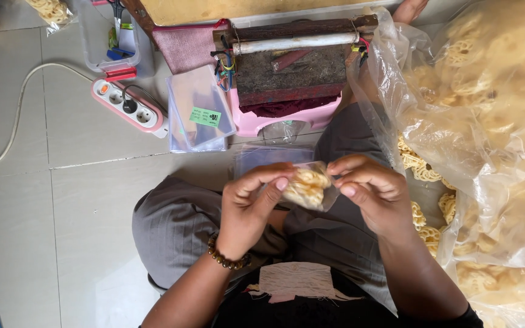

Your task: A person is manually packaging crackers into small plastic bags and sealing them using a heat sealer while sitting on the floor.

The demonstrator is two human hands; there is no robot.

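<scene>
A small clear plastic pouch (pixel 307 187) filled with pale, curly crackers is held above the lap, between the two hands and in front of the grey trousers (pixel 177 225). The left hand (pixel 251 203) is closed on the pouch's left side, thumb laid across the front and fingers behind it. The right hand (pixel 375 191) is pinched together on the pouch's upper right edge, where the film appears to be gathered.

The pouch is judged to be very light, and its film thin, soft and somewhat slippery. The crackers inside look dry and brittle, so they are likely to crumble if squeezed. Hold is best taken at the empty film along the top edge and lightly at the sides, not across the filled belly.

A large clear bag (pixel 487 121) of the same crackers lies just to the right, touching the right knee. Ahead, a pink stool (pixel 256 121) carries a worn wooden and metal device (pixel 293 61); beside it a stack of flat clear pouches (pixel 199 112) and a white power strip (pixel 127 104) lie on the tiled floor (pixel 62 200). A bead bracelet (pixel 226 258) is worn on the left wrist.
</scene>
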